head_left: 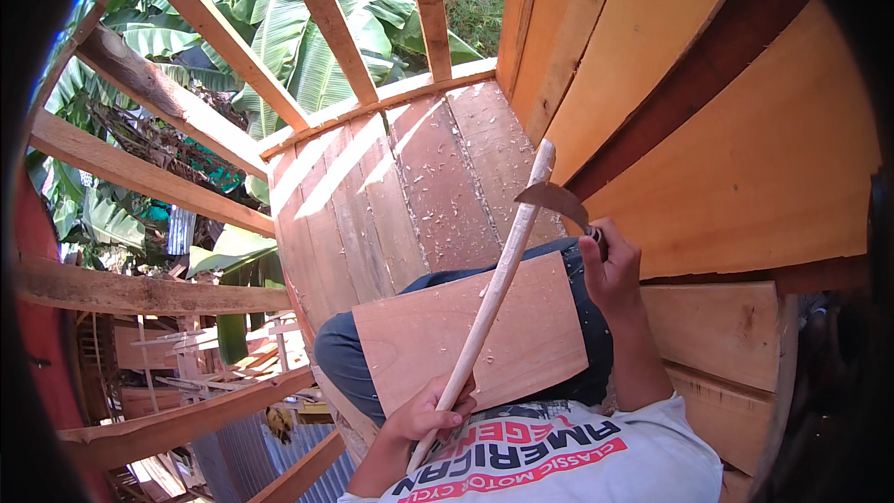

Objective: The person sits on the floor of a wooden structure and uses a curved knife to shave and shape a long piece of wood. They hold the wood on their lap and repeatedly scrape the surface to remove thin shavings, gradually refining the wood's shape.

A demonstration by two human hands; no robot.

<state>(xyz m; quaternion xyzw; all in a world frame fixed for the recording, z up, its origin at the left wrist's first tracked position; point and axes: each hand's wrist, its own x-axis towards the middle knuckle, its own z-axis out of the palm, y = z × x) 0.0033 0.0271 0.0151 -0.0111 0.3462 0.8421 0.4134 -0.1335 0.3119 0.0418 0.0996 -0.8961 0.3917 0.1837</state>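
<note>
**Curved knife across the pale stick!**

Left grip clamped round the stick, right grip clasping the knife's handle! The stick slants over the lap board; should it roll, I'd fear the blade skidding loose. Plank wall crowds the right, railing bounds the far side, but there's room above the shaving-flecked floor.

Plank floor, sun stripes across its far side, slatted railing at left and ahead, broad green leaves beyond, orange-brown wall at right, corrugated metal lower left
</note>
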